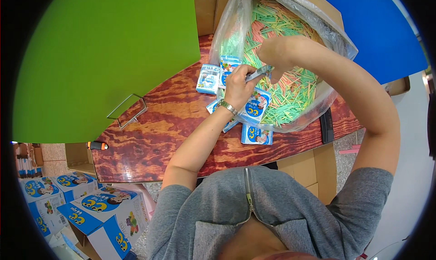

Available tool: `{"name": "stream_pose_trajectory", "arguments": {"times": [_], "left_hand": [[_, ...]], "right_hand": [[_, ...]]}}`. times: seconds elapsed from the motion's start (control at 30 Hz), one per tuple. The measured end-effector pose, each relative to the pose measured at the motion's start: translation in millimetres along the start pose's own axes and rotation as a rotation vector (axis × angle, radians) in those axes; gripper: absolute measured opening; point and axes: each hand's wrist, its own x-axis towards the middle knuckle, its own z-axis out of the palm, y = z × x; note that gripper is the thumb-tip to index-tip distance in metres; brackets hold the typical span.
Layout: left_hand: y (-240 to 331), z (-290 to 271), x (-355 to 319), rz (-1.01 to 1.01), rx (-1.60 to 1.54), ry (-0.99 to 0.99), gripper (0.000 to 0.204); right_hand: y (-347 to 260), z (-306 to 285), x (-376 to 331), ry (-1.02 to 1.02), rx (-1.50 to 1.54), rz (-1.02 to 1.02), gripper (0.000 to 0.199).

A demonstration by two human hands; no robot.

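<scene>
In my left hand, wearing a bracelet watch, the fingers close round a small silvery packet with its edge toward the right. Just beside that edge my right hand bends down with curled fingers; what they hold is hidden behind the hand. Under both hands lies a large clear plastic bag set in a cardboard box, full of thin green, pink and yellow sticks. Several blue and white printed packets lie around my left hand, among them one packet on the bag and another packet on the table.
The reddish wood-grain table carries a wire stand, an orange and black cutter and a black object. A green panel rises at left, a blue panel at right. Printed cartons stand at lower left.
</scene>
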Motion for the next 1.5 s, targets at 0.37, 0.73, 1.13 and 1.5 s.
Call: {"name": "stream_pose_trajectory", "arguments": {"times": [0.37, 0.73, 1.13, 1.5], "left_hand": [[-14, 19, 2, -0.257, -0.362, -0.111, 0.019], [3, 20, 3, -0.473, -0.84, -0.133, 0.018], [-50, -52, -8, -0.209, 0.038, 0.135, 0.016], [-71, -45, -34, 0.025, 0.458, -0.308, 0.013]], "right_hand": [[36, 28, -25, 0.631, 0.27, -0.153, 0.044], [26, 84, -16, 1.461, 0.189, -0.153, 0.047], [-29, 112, 104, 1.104, 1.162, -0.237, 0.013], [-28, 162, 73, 0.927, 0.656, 0.045, 0.031]]}}
